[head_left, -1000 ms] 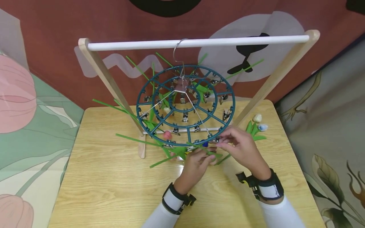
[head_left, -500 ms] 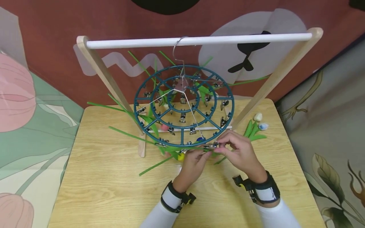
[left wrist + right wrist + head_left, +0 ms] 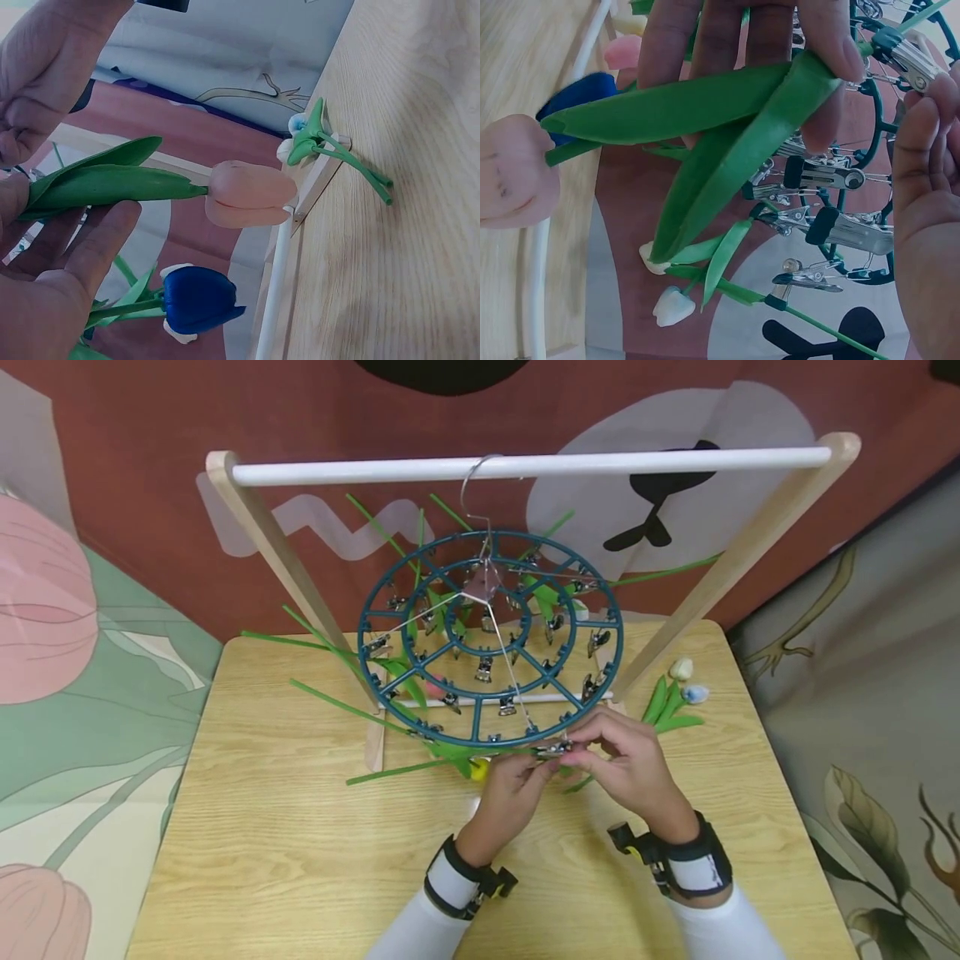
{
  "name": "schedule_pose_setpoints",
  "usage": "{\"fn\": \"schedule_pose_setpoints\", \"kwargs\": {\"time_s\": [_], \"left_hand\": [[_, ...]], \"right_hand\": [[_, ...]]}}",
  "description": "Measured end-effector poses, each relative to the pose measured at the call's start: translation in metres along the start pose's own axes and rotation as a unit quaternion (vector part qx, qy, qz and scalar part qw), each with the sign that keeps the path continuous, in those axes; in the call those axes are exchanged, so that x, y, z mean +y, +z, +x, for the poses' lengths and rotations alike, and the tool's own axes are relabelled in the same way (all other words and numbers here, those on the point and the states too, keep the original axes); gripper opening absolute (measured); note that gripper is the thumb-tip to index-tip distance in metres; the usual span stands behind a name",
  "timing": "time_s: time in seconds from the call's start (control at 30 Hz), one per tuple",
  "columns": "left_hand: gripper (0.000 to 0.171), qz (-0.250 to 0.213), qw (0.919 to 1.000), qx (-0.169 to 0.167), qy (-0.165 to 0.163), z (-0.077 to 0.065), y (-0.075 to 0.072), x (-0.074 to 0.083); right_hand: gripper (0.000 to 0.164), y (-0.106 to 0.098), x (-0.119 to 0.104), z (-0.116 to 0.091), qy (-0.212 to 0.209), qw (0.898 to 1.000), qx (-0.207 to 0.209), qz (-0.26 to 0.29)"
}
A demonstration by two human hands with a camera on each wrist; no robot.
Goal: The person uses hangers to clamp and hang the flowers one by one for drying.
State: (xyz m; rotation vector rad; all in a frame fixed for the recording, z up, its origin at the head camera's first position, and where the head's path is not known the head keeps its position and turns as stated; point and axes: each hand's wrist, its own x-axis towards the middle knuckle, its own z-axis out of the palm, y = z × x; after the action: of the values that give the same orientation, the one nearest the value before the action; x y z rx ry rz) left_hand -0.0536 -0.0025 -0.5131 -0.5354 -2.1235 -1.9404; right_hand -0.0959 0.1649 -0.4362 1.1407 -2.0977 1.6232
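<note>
A teal round hanger [image 3: 476,718] with metal clips hangs by its hook from a white rod. My left hand [image 3: 506,802] pinches a pale pink tulip [image 3: 251,195] just above its green leaves [image 3: 667,105]. At the hanger's front rim, my right hand [image 3: 633,768] pinches the handles of a metal clip [image 3: 907,58], whose dark-tipped jaws lie around the tulip's stem. Whether the clip bites on the stem cannot be told. A blue tulip [image 3: 201,300] hangs close by my left hand, and a yellow tulip [image 3: 478,768] shows just left of it.
The rack's wooden posts [image 3: 281,556] stand either side of the hanger, under the white rod [image 3: 375,470]. Several clipped tulips hang around, their green stems [image 3: 337,702] sticking outward. A white and a blue tulip [image 3: 696,694] lie on the wooden table [image 3: 262,860] at the right.
My right hand has drawn the clip down and left to my left hand, where it meets the tulip's stem. The hanger has swung slightly, and its hanging stems shifted.
</note>
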Motion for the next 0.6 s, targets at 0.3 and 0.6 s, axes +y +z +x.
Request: {"fn": "schedule_pose_setpoints", "kwargs": {"time_s": [0.3, 0.6], "left_hand": [[0.02, 0.01, 0.9999, 0.002, 0.01, -0.001, -0.002, -0.002], [0.017, -0.006, 0.9998, -0.007, -0.018, -0.005, -0.002, 0.0]], "right_hand": [[0.031, -0.001, 0.0, -0.002, 0.024, 0.999, -0.032, 0.0], [0.028, -0.016, 0.001, -0.006, 0.02, 0.994, 0.033, -0.101]]}}
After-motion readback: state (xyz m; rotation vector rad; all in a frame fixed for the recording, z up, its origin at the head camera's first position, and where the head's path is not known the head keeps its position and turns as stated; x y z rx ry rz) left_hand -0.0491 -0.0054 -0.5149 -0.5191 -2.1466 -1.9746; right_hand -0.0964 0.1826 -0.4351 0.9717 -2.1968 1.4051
